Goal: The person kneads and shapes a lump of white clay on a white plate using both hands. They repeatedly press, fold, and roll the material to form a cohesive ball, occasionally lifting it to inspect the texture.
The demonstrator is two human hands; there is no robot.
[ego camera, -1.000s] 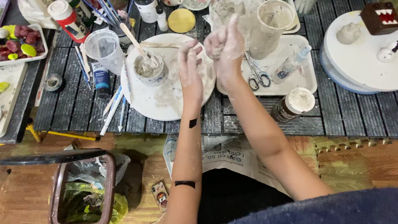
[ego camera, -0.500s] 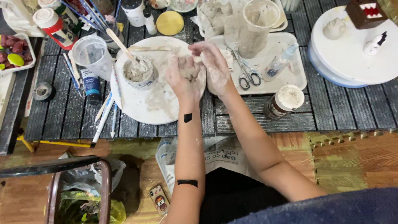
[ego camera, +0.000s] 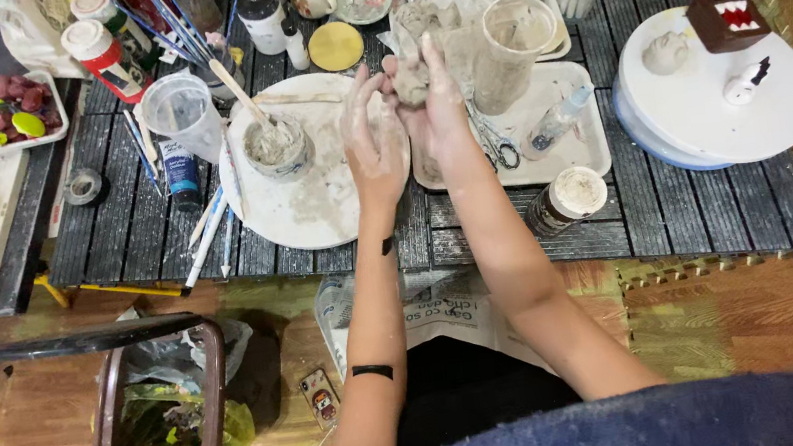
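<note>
Both hands, the left hand (ego camera: 372, 140) and right hand (ego camera: 436, 107), cup a grey clay lump (ego camera: 412, 80) above the white plate (ego camera: 315, 218); it looks soft, damp, likely slippery, best cradled from beneath

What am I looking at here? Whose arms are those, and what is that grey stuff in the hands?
The camera sits on a person's head and looks down, so the arms you see are that person's own. The left hand and the right hand press a grey lump of clay between them, above a low dark slatted table. On the table lie a round white plate with a small pot of grey paste and a stick in it, a white tray, brushes, jars and a white turntable. An open bin stands on the floor.
</note>
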